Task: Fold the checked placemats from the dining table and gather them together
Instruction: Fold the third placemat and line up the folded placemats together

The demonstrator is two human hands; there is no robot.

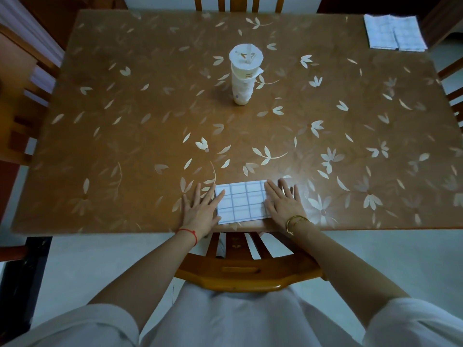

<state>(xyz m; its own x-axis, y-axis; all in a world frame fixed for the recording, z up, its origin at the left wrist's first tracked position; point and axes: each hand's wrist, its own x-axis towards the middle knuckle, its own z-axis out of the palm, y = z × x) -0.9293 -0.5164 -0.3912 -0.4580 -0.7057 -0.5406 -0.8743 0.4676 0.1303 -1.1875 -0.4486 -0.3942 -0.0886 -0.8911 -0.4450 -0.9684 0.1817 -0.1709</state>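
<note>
**Pressing the folded placemat flat at the near edge of the bench**

A folded checked placemat (240, 202) lies between the two hands, at the near edge of the bench (125, 121). Its long axis runs from one hand to the other. The left hand (200, 209) lies flat with its fingers spread, the fingertips resting on the left end of the placemat. The right hand (284, 204) lies flat with its fingers straight and slightly apart, covering the right end. Neither hand pinches the cloth. The placemat is white with thin grey-blue lines in a grid. It forms a neat rectangle with straight edges, which suggests that the fold is finished or nearly so.

More checked placemats (394, 32), already folded, lie at the far corner of the bench, well apart from both hands and on the right hand's side. Gathering probably means carrying the near placemat there, and the right hand is the nearer one. A wrapped cup (244, 73) stands straight ahead of the hands, well beyond the placemat and apparently clear of that path.
</note>
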